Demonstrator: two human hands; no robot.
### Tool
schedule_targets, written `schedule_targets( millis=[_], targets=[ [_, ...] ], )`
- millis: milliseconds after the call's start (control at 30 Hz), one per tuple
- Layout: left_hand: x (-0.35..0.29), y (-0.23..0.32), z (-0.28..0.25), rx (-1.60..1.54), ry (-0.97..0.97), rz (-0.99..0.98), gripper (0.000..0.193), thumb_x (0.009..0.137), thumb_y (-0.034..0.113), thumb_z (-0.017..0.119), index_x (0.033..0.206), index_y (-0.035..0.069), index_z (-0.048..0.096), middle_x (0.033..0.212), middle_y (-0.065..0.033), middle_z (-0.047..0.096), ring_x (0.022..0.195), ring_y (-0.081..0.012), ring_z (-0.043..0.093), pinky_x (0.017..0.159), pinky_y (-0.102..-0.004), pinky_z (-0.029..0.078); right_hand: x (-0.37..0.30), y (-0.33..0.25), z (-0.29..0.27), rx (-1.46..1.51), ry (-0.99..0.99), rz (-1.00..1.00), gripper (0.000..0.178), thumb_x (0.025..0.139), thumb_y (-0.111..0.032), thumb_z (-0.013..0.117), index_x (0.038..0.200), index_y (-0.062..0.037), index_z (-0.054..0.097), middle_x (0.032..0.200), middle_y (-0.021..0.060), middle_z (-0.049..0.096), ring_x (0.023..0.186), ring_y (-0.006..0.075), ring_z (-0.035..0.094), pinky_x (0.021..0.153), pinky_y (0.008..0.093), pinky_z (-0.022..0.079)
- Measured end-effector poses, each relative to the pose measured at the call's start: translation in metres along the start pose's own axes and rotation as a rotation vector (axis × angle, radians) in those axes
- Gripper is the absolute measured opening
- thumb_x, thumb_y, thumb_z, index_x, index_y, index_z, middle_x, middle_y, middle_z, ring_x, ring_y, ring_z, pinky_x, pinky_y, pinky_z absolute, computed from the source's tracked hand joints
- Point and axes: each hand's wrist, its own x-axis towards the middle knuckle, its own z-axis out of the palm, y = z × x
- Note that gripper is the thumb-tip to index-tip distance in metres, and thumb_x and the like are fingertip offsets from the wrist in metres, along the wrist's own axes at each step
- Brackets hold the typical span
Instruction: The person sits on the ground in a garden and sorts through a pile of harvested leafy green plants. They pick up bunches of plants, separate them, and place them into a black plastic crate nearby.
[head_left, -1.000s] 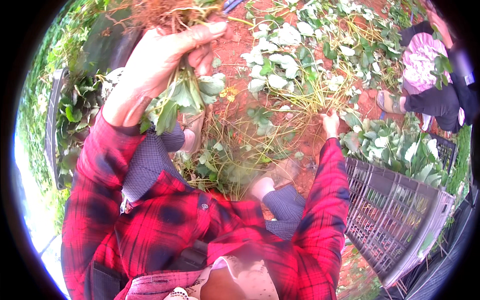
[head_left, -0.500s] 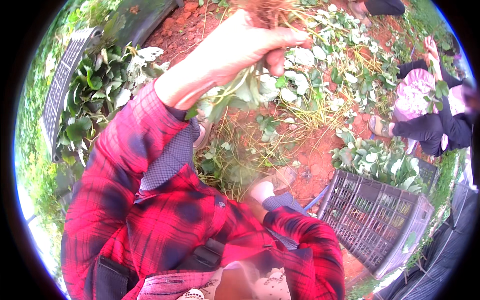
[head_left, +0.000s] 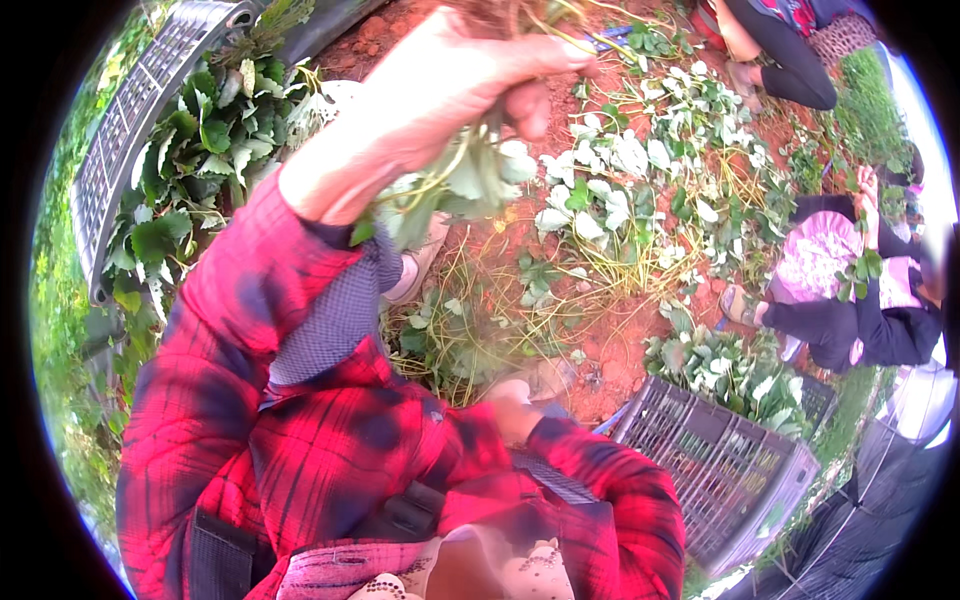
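My left hand is raised at the top of the view, its fingers closed around a bunch of leafy plants. The bunch looks like strawberry seedlings; leaves hang below the wrist, and brown roots stick out above the thumb, partly cut off by the view's edge. Low by my shin, my right hand is small and blurred, with its fingers not clearly visible. Beneath both hands, pulled plants with pale stems are strewn over red soil.
A dark plastic crate full of leafy plants tilts at my left. Another slatted crate with plants stands at right. One person sits at the right holding a sprig; another person's leg shows top right. Black sheeting lies lower right.
The view has shifted, so the right crate and the seated person appear further left. My left hand still grips the bunch, slightly higher and further left. More of the person at top right shows.
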Motion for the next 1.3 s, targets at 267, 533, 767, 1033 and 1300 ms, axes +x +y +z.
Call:
schedule_targets(
  millis=[267, 533, 767, 1033, 1300],
  targets=[
    [0.013, -0.013, -0.019, 0.1, 0.068, 0.012, 0.023, 0.083, 0.018, 0.052, 0.087, -0.005, 0.051, 0.048, 0.0025, 0.038, 0.04, -0.0069, 0.039, 0.041, -0.0196, 0.037, -0.01, 0.344, -0.127, 0.431, 1.513, 0.583, 0.019, 0.074, -0.019, 0.052, 0.079, -0.004, 0.063, 0.065, 0.0128, 0.061, 0.058, 0.0246, 0.06, 0.057, 0.0335, 0.046],
    [0.018, -0.021, 0.003, 0.194, 0.008, -0.097, 0.031, 0.081, 0.027, 0.053, 0.078, -0.004, 0.047, 0.046, 0.0005, 0.036, 0.036, -0.0093, 0.039, 0.042, -0.0219, 0.039, 0.046, 0.39, -0.155, 0.277, 1.054, 0.936, 0.021, 0.071, -0.021, 0.058, 0.088, -0.0101, 0.062, 0.096, 0.0167, 0.056, 0.087, 0.0308, 0.057, 0.075, 0.0383, 0.045],
    [0.011, -0.018, 0.01, 0.088, 0.026, -0.147, 0.021, 0.077, 0.016, 0.062, 0.088, -0.001, 0.057, 0.048, 0.0011, 0.041, 0.045, -0.0082, 0.045, 0.044, -0.022, 0.038, -0.032, 0.322, -0.154, 0.421, 1.706, 0.638, 0.019, 0.071, -0.019, 0.062, 0.084, -0.0048, 0.062, 0.08, 0.0126, 0.057, 0.074, 0.0278, 0.056, 0.067, 0.0361, 0.044],
    [0.007, -0.014, 0.029, 0.256, -0.208, -0.043, 0.031, 0.074, 0.011, 0.063, 0.102, 0.001, 0.056, 0.07, -0.0025, 0.06, 0.05, -0.0061, 0.051, 0.045, -0.0192, 0.041, -0.151, 0.153, -0.15, 1.571, 1.491, 0.017, 0.015, 0.077, -0.011, 0.058, 0.088, -0.001, 0.059, 0.064, 0.0019, 0.058, 0.045, 0.0032, 0.045, 0.038, 0.0156, 0.031],
    [0.003, -0.053, 0.063, 0.201, -0.581, -0.085, 0.021, 0.077, 0.013, 0.058, 0.087, -0.006, 0.056, 0.071, -0.0088, 0.062, 0.055, -0.0123, 0.059, 0.048, -0.0229, 0.047, -0.188, 0.083, -0.119, 1.844, 1.4, -0.171, 0.016, 0.075, -0.009, 0.059, 0.088, 0.0005, 0.056, 0.067, 0.002, 0.055, 0.044, 0.0034, 0.041, 0.036, 0.015, 0.028]
  ],
)
